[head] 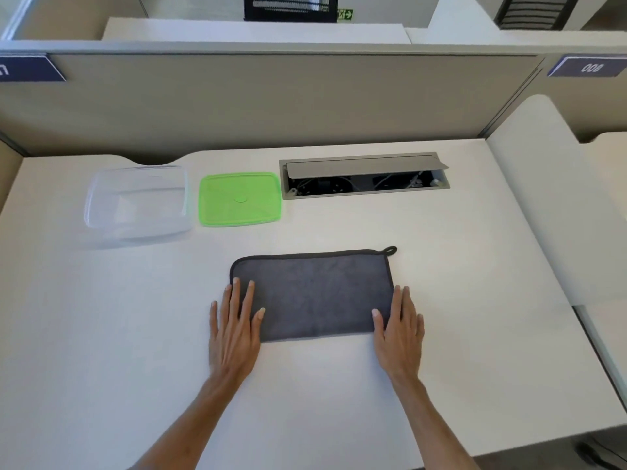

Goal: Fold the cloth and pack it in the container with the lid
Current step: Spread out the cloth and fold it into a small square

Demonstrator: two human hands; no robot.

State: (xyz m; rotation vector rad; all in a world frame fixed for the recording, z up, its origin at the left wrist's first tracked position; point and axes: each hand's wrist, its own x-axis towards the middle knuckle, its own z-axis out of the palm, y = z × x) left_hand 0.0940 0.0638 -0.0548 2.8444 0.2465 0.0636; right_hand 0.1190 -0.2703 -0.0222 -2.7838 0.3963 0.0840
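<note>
A dark grey cloth (314, 293) lies flat on the white desk as a wide rectangle, with a small hanging loop at its far right corner. My left hand (234, 329) rests flat on the cloth's left edge, fingers spread. My right hand (400, 329) lies flat on its right edge. Neither hand grips the cloth. A clear plastic container (137, 205) stands open at the far left. Its green lid (240, 199) lies flat on the desk just right of it.
An open cable hatch (364, 178) is set into the white desk (475, 252) at the back right of the lid. A beige partition wall (271, 103) runs behind the desk. The desk's right edge drops off beside another desk.
</note>
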